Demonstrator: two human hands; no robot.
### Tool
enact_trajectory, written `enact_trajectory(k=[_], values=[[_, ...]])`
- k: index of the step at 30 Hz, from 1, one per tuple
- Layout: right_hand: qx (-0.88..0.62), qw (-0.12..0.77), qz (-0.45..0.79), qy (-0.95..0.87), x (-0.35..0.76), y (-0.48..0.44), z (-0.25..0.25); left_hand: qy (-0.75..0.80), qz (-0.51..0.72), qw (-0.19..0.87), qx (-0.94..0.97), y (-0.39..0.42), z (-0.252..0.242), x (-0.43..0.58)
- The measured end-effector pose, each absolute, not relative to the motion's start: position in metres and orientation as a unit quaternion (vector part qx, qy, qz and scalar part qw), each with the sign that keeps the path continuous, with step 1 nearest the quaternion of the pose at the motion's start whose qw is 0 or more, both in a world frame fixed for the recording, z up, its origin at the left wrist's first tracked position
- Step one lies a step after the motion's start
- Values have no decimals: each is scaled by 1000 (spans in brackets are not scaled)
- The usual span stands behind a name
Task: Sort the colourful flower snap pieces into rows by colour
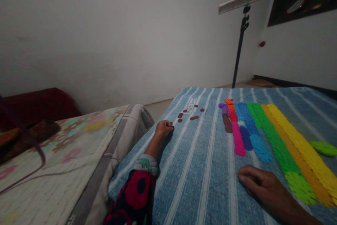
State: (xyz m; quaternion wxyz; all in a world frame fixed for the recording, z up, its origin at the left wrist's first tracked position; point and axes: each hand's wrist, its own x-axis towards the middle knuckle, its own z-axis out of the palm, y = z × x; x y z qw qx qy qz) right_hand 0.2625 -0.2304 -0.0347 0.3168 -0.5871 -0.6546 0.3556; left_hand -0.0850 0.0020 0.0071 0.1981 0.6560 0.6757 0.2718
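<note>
Left hand beside the loose brown discs, right hand well apart from them.
The left hand (163, 128) has its fingers curled, tips drawn together at a dark brown notched disc (172, 127); whether they pinch it or only touch it, I cannot tell. The loose dark brown notched discs (179, 120) lie flat on the blue-and-white striped cloth (195, 169), nearest one just beyond those fingertips at two o'clock; each is round, without a long axis, but their scatter runs roughly eight to two o'clock. From the right hand (260, 184), they lie at about ten-thirty. Its fingers are curled inward; whether they hold anything is hidden. The short brown row of overlapping discs (227, 124) sits at about eleven o'clock from it, running eleven to five.
</note>
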Motion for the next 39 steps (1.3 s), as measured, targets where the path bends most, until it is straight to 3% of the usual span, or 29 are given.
enact_trajectory(k=[11,23,39], values=[[-578,309,358,-665,263,-230,-36,720,199,99,657,25,21,-91],[-578,309,363,-663,261,-228,-34,709,131,133,680,43,25,-95],[-578,301,364,-665,261,-228,-28,706,223,239,628,49,20,-42]])
